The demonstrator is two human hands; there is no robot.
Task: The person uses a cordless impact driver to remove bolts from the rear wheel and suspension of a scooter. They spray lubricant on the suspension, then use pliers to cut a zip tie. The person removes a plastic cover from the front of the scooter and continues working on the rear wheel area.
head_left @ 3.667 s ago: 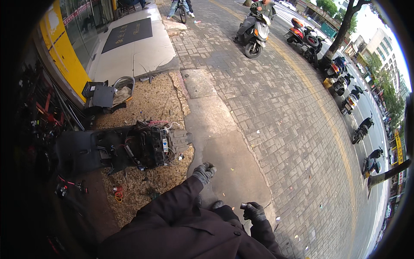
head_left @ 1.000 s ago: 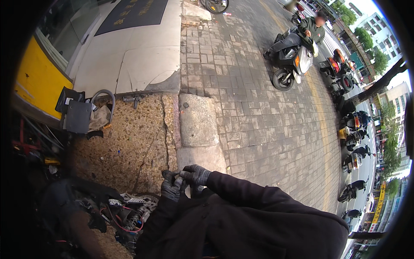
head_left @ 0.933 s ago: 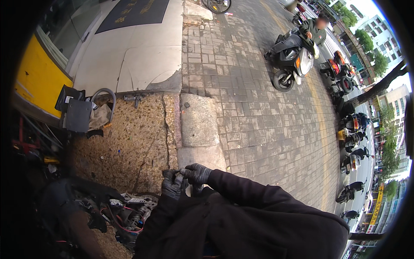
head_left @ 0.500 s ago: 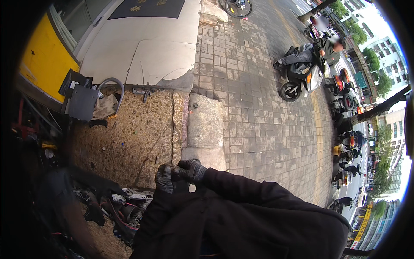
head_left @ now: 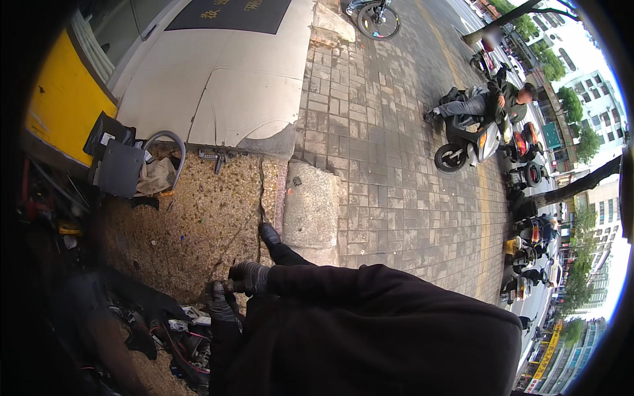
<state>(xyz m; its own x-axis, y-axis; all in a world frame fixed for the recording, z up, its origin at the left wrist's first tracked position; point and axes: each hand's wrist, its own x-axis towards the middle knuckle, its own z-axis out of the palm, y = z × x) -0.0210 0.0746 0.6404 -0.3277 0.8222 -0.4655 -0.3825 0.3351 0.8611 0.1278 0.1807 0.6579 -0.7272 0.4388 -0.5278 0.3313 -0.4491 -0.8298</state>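
Observation:
Both my hands wear grey-and-black gloves and sit close together, low in the view, over the pebbled ground. My right hand [head_left: 249,277] is closed, its fingers curled in toward the other hand. Just left of it, my left hand [head_left: 219,302] has its fingers pressed together near the right fingertips. What lies between the fingers, if anything, is too small and dark to make out. Beside my left hand are exposed machine parts with wires and cables [head_left: 188,340], partly in shadow. A black shoe [head_left: 269,234] stands on the ground above my right hand.
A grey bin-like container with a curved handle [head_left: 124,168] and a beige cloth [head_left: 157,177] stands upper left. A dark metal tool [head_left: 218,158] lies near the pale slab's edge. A stone block [head_left: 310,204] borders the paving. A person sits on a scooter [head_left: 472,142] at right.
My hands have moved left and slightly down together, still close to each other. The black shoe and lower leg have come into view. The whole view has shifted slightly.

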